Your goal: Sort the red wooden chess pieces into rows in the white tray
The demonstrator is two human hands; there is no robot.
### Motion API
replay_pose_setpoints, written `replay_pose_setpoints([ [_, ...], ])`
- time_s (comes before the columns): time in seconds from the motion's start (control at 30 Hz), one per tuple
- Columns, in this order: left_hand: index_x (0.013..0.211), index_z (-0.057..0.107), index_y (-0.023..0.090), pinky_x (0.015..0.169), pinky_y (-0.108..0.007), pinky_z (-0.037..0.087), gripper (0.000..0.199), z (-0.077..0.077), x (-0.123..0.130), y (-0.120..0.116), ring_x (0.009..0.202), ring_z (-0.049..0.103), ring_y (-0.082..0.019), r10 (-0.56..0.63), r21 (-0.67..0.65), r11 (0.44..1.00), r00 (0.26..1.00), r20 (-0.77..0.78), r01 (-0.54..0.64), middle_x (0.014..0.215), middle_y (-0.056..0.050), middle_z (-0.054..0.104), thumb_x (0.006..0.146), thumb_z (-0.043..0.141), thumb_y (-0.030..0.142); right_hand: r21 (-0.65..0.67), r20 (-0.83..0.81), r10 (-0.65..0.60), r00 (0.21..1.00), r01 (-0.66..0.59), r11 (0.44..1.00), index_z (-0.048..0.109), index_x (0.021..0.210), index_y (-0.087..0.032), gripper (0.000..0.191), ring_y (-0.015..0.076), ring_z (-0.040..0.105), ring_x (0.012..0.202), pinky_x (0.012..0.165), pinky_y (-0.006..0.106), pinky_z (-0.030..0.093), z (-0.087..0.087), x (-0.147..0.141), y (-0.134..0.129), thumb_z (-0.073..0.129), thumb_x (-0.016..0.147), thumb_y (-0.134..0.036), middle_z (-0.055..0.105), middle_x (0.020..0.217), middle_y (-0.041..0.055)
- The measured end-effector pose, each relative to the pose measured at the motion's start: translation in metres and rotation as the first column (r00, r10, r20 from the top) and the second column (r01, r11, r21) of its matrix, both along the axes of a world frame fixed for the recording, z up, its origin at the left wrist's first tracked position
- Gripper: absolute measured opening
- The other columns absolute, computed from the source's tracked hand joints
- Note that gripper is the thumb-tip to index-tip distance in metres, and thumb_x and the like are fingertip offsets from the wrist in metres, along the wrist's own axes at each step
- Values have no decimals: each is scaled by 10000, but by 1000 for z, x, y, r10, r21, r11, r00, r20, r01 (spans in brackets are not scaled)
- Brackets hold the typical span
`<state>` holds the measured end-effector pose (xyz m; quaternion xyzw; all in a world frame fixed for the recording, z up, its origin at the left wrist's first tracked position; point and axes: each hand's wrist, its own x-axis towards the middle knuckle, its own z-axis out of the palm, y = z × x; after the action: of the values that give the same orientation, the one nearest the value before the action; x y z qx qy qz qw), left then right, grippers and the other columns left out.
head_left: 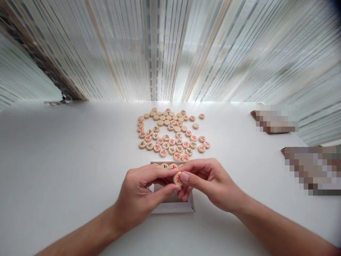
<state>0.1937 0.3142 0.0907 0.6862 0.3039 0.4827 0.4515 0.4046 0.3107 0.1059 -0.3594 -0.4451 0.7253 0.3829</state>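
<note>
Above a shallow box [173, 208], a round wooden xiangqi piece [177, 179] with a red character is tilted toward me. My right hand [206, 179] pinches its right side, thumb on the face. From the left, my left hand [146, 186] closes thumb and index finger around its other edge. Beyond my fingers, a row of pieces lies along the far side of the box, among them one with a black mark [164, 166] and one with a red mark [173, 166]. My hands hide part of that row and of the box's inside.
Many loose xiangqi pieces [172, 141] spread over the white table [80, 160] behind the box, some face up in red or black, others showing blank wood. Two blurred-out framed objects [277, 121] stand at the right. A striped curtain [165, 49] hangs along the far edge.
</note>
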Motion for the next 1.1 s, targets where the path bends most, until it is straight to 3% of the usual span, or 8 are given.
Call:
replay_pose_setpoints([
  [0.2,1141,868,226,720,-192,665,358,5,1,1,820,811,-171,-14,-31,999,998,54,16,952,-59,869,842,850,29,-93,-71,30,997,-37,995,824,945,-134,278,142,764,662,655,234,654,-3,2,-1,980,768,-281,812,756,52],
  [0.43,1162,862,240,647,-201,646,350,6,-2,-1,668,792,-159,-56,70,996,998,-37,59,850,-47,858,870,828,49,-193,-76,30,997,-44,980,735,766,-143,400,149,733,581,574,232,608,-9,0,-3,1069,574,-252,777,649,31],
  [0.8,1166,855,251,672,-175,665,411,9,2,-2,692,806,-143,-105,1,994,994,9,105,866,-24,857,848,827,-8,-101,-16,0,1000,-2,995,786,781,-136,302,132,713,551,544,202,608,0,-2,-6,1010,711,-324,771,641,41],
  [1.1,1120,860,193,683,-175,681,366,7,1,-3,737,809,-145,-30,-65,997,998,60,34,902,-47,852,823,825,-18,7,-35,26,999,-26,1000,882,942,-168,188,130,765,647,652,191,651,1,0,-2,879,899,-351,804,728,52],
])
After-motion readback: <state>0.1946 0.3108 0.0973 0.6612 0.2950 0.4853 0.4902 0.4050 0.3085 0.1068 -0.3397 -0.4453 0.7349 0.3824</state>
